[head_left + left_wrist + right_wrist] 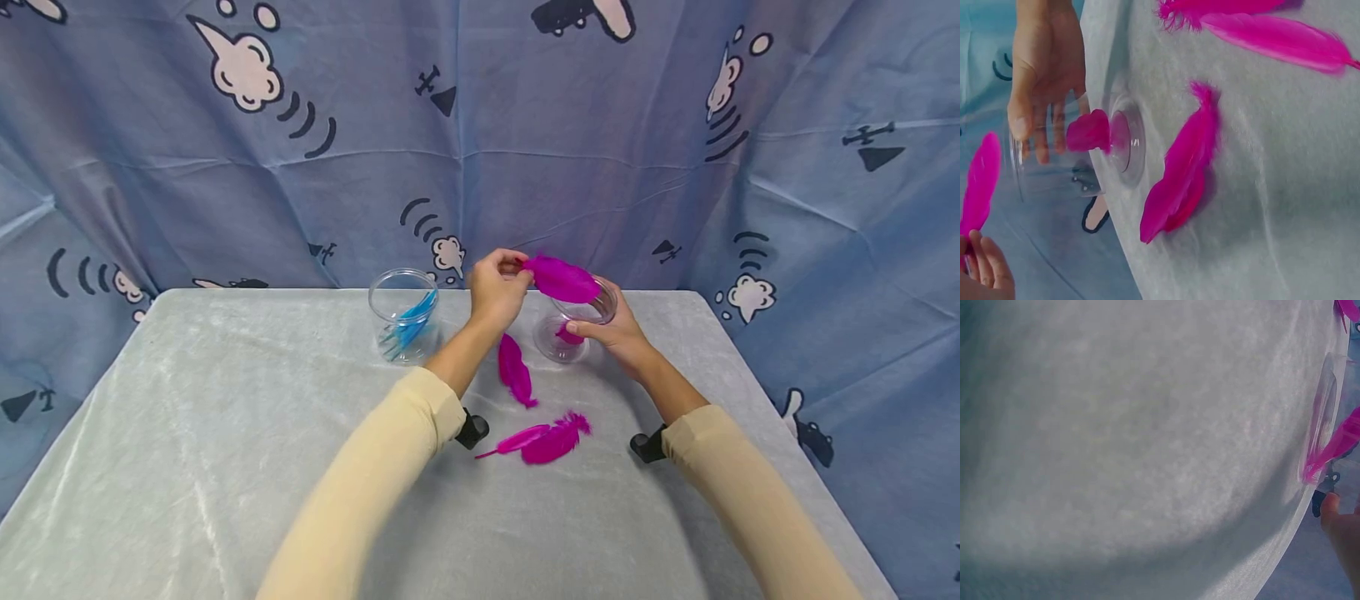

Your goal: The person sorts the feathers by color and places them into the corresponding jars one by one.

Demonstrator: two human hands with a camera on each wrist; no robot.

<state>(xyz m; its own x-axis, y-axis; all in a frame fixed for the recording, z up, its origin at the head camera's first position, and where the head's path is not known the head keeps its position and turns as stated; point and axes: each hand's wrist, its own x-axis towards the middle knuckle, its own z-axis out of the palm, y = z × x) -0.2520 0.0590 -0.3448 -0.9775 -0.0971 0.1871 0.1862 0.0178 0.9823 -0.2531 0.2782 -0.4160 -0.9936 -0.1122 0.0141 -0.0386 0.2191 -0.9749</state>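
Note:
My left hand [501, 287] pinches a magenta feather [566, 281] by one end, holding it over the mouth of a clear plastic jar [562, 350]. The right hand [621, 333] grips that jar near its rim, thumb on the near side and fingers around the far side. Inside the jar is another magenta feather [1089, 131], low toward the base. In the left wrist view the pinched feather [982, 181] stands apart from the jar's rim. The right wrist view catches only part of the right hand [1340, 531] beside the jar's base [1317, 425].
A second clear jar [403, 278] with blue feathers [411, 325] inside stands left of the left hand. Several magenta feathers lie on the pale cloth-covered table [225, 467], one feather [515, 371] between the forearms and others [551, 443] nearer. A blue patterned curtain [390, 108] hangs behind.

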